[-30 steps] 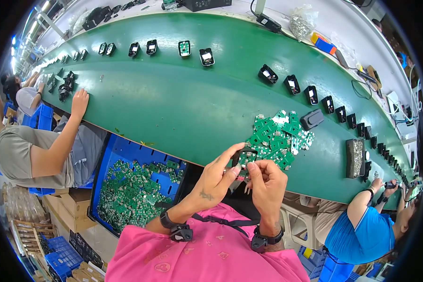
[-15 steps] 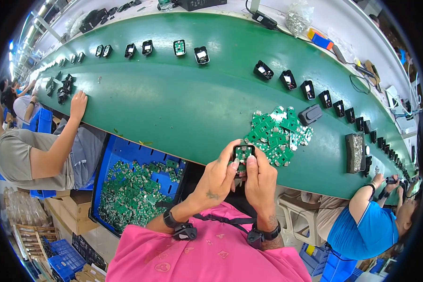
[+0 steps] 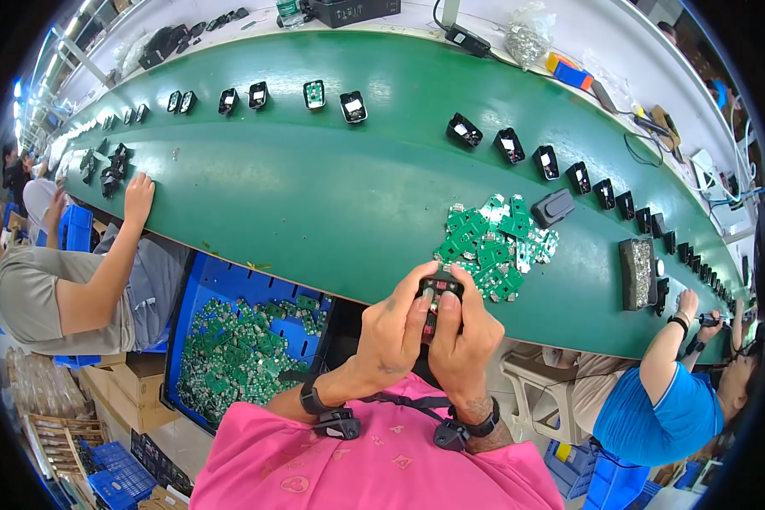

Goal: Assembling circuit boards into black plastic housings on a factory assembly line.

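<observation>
My left hand (image 3: 394,330) and my right hand (image 3: 469,333) are pressed together around a small black housing (image 3: 439,289) with a circuit board inside it, held close to my chest at the near edge of the green conveyor belt (image 3: 314,187). Both thumbs sit on top of it. Just beyond my hands lies a pile of small green circuit boards (image 3: 493,246) on the belt, with a black casing (image 3: 552,206) at its far right.
A row of open black housings (image 3: 510,144) runs along the belt's far side. A blue crate of green boards (image 3: 246,348) stands at my lower left. A person in grey (image 3: 68,280) sits at my left, another in blue (image 3: 663,399) at my right. A dark block (image 3: 636,274) lies right.
My hands have come down and toward my body from the board pile, closing together around the black housing. The view has dipped slightly.
</observation>
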Motion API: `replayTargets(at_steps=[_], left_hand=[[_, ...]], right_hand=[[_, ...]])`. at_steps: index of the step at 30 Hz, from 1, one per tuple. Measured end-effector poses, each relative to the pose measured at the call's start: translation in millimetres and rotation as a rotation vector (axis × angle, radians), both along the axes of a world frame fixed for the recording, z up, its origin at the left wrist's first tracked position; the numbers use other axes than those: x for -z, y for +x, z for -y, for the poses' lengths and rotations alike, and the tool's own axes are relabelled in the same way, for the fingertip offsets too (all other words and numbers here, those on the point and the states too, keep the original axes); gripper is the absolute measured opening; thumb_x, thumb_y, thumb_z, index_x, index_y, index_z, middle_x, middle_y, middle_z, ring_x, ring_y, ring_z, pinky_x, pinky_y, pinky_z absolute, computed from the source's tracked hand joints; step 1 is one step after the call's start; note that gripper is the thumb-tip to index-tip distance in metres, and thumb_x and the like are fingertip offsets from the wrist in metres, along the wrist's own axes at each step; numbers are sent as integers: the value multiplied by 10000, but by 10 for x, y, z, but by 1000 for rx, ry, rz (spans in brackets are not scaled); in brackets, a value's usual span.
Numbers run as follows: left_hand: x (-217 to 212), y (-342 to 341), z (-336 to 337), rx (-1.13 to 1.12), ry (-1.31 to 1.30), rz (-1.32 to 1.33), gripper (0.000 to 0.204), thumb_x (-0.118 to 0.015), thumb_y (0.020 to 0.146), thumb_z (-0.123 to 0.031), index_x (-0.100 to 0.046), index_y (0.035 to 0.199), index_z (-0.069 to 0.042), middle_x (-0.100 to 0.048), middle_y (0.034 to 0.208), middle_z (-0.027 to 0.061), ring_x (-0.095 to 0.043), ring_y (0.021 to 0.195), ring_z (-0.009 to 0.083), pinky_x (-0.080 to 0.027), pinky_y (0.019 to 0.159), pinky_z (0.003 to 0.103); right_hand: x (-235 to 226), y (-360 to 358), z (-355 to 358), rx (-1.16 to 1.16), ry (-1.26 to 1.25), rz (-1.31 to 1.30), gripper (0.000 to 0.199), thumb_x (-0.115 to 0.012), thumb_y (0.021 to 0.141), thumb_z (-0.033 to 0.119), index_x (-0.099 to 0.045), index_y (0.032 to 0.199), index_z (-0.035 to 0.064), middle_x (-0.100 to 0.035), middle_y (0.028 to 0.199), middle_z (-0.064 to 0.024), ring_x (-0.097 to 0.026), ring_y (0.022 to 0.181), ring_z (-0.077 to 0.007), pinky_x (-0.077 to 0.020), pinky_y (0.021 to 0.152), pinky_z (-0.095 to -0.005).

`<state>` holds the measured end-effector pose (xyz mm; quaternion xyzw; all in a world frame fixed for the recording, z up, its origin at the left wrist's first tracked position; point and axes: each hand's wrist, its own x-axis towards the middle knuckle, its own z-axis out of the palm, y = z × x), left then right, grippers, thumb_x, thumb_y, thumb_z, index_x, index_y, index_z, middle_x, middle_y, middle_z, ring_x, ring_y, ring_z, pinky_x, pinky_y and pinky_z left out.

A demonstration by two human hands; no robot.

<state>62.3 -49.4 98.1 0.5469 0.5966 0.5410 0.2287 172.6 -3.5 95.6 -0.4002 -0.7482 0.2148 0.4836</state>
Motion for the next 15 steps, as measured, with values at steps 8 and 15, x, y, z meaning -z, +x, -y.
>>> replayTargets(at_steps=[8, 15], left_hand=[[342, -216, -481, 124, -304, 402, 313, -458, 1030, -169, -544, 1244, 42, -678, 936, 181, -693, 676, 265, -561, 598, 319], [311, -425, -524, 292, -548, 1161, 441, -460, 1003, -139, -428, 1413, 20, -665, 1016, 141, -703, 614, 214, -600, 536, 295]], right_hand=[[339, 1, -447, -82, -429, 24, 330, -572, 983, 164, -623, 1208, -71, -663, 756, -120, -616, 573, -171, -479, 529, -313], [330, -28, -530, -174, -914, -350, 321, -581, 1001, 233, -663, 1169, -29, -620, 725, -1, -490, 456, -36, -349, 389, -210]])
